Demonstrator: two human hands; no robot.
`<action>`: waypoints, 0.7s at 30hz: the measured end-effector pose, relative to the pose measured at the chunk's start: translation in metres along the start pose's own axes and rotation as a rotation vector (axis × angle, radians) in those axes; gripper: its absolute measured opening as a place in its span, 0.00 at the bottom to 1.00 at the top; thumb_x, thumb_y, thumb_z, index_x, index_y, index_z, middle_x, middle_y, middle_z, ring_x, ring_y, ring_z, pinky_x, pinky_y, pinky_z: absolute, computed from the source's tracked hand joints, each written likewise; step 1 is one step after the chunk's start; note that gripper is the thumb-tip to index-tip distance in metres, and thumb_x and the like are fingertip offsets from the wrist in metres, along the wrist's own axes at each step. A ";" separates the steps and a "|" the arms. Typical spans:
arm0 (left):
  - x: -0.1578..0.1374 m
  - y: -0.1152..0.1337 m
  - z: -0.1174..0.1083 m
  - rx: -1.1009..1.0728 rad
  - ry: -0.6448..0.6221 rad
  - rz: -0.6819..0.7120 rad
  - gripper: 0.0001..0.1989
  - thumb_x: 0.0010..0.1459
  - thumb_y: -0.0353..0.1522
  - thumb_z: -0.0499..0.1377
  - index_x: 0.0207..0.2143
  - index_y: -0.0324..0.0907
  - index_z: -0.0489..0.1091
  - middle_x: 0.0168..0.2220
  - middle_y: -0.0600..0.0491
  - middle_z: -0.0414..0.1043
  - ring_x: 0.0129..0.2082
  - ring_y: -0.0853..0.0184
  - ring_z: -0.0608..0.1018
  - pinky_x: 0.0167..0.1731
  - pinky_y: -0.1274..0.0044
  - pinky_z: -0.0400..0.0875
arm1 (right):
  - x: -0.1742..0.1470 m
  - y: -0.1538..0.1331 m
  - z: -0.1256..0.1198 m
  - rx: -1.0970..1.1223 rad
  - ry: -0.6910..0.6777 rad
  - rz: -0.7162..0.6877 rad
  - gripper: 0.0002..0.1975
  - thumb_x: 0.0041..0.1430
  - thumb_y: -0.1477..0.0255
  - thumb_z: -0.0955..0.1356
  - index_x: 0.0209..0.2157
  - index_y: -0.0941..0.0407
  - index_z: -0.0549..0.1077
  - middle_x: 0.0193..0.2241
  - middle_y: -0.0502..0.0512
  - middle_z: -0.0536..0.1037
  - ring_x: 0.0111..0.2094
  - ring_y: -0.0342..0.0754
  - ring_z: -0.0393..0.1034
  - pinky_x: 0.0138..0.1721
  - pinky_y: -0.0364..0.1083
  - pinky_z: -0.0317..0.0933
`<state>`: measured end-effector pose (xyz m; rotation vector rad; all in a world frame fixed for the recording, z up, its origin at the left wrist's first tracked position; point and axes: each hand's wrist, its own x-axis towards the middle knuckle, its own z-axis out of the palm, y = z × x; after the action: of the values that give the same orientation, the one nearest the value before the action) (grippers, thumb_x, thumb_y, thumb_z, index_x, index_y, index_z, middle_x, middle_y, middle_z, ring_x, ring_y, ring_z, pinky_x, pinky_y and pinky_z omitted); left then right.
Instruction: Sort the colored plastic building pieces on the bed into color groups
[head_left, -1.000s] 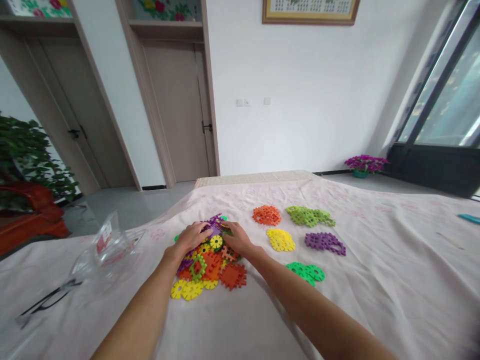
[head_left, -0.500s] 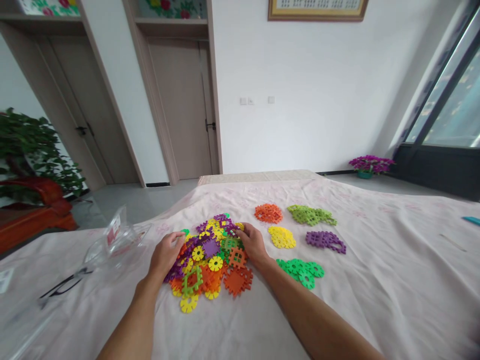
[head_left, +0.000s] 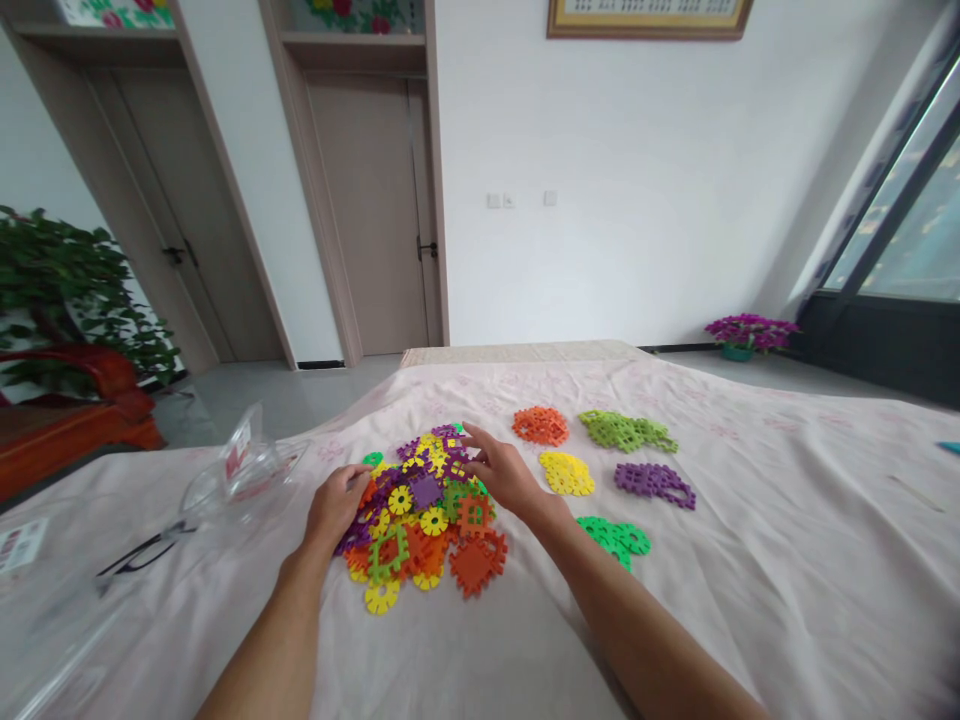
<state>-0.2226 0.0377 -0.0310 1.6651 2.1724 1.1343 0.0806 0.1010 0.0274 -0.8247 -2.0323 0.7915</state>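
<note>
A mixed heap of plastic interlocking pieces [head_left: 427, 492] in purple, yellow, orange and green lies on the cloth. My left hand [head_left: 335, 507] rests against the heap's left edge, its fingers loosely apart and partly hidden; I see nothing held in it. Over the far right side of the heap, my right hand [head_left: 506, 472] has its fingers spread with nothing between them. Right of it are single-colour piles: orange pieces [head_left: 541, 426], light green pieces [head_left: 628, 432], yellow discs [head_left: 567, 474], purple pieces [head_left: 655, 482] and green discs [head_left: 616, 537], the last partly behind my right forearm.
Clear plastic packaging [head_left: 244, 470] and dark-framed glasses [head_left: 146, 553] lie at the left on the pale cloth [head_left: 780, 560]. A blue item [head_left: 951, 446] shows at the right edge. Beyond stand a wooden armchair [head_left: 97, 400] and a pot of purple flowers [head_left: 750, 332].
My right hand has risen slightly off the heap, and its fingers have spread. A yellow disc seen at those fingertips no longer shows there. The left hand stays at the heap's edge.
</note>
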 end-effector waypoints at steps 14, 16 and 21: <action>0.001 -0.003 0.001 0.057 -0.015 -0.004 0.19 0.58 0.43 0.50 0.43 0.46 0.74 0.48 0.52 0.76 0.50 0.60 0.75 0.51 0.74 0.65 | -0.001 0.054 -0.109 -0.177 0.321 0.213 0.16 0.57 0.65 0.64 0.38 0.57 0.79 0.28 0.53 0.80 0.30 0.47 0.73 0.33 0.43 0.63; 0.001 -0.003 0.000 0.067 -0.015 0.000 0.19 0.58 0.43 0.50 0.43 0.46 0.74 0.48 0.52 0.76 0.50 0.60 0.75 0.50 0.74 0.65 | -0.012 0.066 -0.139 -0.370 0.338 0.319 0.16 0.57 0.66 0.63 0.36 0.57 0.80 0.27 0.54 0.80 0.30 0.47 0.72 0.32 0.43 0.62; 0.001 0.000 0.000 0.071 -0.011 0.008 0.19 0.58 0.43 0.49 0.43 0.46 0.75 0.48 0.52 0.76 0.50 0.60 0.75 0.51 0.74 0.65 | -0.051 0.082 -0.188 -0.740 0.289 0.594 0.14 0.55 0.69 0.63 0.35 0.53 0.81 0.31 0.56 0.80 0.34 0.51 0.73 0.33 0.45 0.60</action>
<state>-0.2232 0.0380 -0.0308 1.7065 2.2263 1.0591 0.2841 0.1557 0.0364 -1.8957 -1.8159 0.1548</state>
